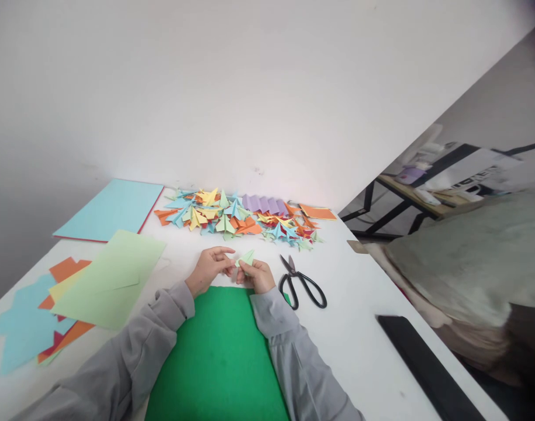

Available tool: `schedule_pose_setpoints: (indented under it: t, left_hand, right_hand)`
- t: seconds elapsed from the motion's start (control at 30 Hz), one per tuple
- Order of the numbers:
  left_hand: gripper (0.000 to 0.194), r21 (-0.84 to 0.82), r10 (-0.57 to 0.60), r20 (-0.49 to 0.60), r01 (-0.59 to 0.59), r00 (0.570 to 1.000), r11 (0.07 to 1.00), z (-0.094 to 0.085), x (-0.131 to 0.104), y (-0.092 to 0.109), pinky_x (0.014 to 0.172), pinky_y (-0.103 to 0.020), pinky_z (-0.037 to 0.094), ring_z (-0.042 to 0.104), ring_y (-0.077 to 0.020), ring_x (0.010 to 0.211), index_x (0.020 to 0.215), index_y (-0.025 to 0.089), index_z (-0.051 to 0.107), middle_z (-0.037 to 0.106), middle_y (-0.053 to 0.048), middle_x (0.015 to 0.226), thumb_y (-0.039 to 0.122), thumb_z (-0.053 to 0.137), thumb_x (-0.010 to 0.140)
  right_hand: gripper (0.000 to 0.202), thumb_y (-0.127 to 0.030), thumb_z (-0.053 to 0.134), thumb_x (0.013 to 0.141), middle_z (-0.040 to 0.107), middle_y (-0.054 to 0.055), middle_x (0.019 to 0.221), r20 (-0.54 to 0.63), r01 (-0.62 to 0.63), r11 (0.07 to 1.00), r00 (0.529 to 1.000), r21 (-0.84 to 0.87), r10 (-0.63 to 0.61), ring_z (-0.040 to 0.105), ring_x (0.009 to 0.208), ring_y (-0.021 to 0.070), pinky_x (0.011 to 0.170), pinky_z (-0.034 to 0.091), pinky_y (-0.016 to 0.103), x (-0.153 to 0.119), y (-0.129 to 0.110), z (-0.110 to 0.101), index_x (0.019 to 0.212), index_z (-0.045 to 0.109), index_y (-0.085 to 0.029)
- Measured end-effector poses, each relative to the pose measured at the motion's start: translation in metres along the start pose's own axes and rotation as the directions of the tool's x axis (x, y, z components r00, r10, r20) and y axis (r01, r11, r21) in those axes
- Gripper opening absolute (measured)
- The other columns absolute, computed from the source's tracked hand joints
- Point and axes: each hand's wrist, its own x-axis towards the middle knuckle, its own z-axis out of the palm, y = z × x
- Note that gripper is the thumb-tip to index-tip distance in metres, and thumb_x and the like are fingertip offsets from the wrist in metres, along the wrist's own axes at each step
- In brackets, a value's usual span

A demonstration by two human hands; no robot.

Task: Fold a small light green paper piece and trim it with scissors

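A small folded light green paper plane (246, 257) is held up just beyond the far edge of a green mat (214, 356). My right hand (259, 276) pinches it between thumb and fingers. At the plane's left end, my left hand (211, 269) has its thumb and fingertips closed on the paper, with the index finger raised above. Behind both hands lies a heap of folded paper planes (225, 223) in blue, yellow, green, orange and red. Black-handled scissors (300, 280) rest to the right of my right hand, blades partly apart.
Light green sheets (113, 280) overlap coloured paper pieces (28, 316) on the left. A blue sheet stack (113, 207) sits at the back left. Pleated purple paper (265, 204) and orange paper (317, 211) lie near the wall. A black bar (425, 362) lies along the right table edge.
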Motion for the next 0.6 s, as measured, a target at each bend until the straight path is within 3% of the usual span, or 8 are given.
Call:
schedule_pose_setpoints:
  t: [0.27, 0.6]
  left_hand:
    - [0.037, 0.141, 0.033, 0.022, -0.036, 0.999, 0.989, 0.0029, -0.0016, 0.0027, 0.054, -0.024, 0.044, 0.056, -0.0107, 0.049, 0.088, 0.009, 0.058, 0.057, 0.001, 0.050, 0.022, 0.069, 0.056]
    - [0.034, 0.135, 0.035, 0.023, -0.038, 0.999, 0.990, 0.0010, -0.0007, 0.0011, 0.057, -0.025, 0.045, 0.056, -0.0108, 0.052, 0.088, 0.010, 0.058, 0.058, 0.001, 0.053, 0.022, 0.067, 0.058]
  right_hand:
    - [0.033, -0.043, 0.064, 0.061, 0.056, 0.001, 0.039, 0.027, 0.026, 0.999, 0.999, -0.027, -0.025, 0.051, 0.036, 0.0103, 0.040, 0.037, 0.022, 0.0002, 0.0004, 0.0007, 0.048, 0.059, -0.013]
    - [0.036, -0.048, 0.063, 0.058, 0.054, 0.000, 0.038, 0.014, 0.007, 1.000, 1.000, -0.018, -0.007, 0.051, 0.036, 0.0109, 0.040, 0.038, 0.022, -0.0029, -0.0039, 0.0029, 0.050, 0.058, -0.013]
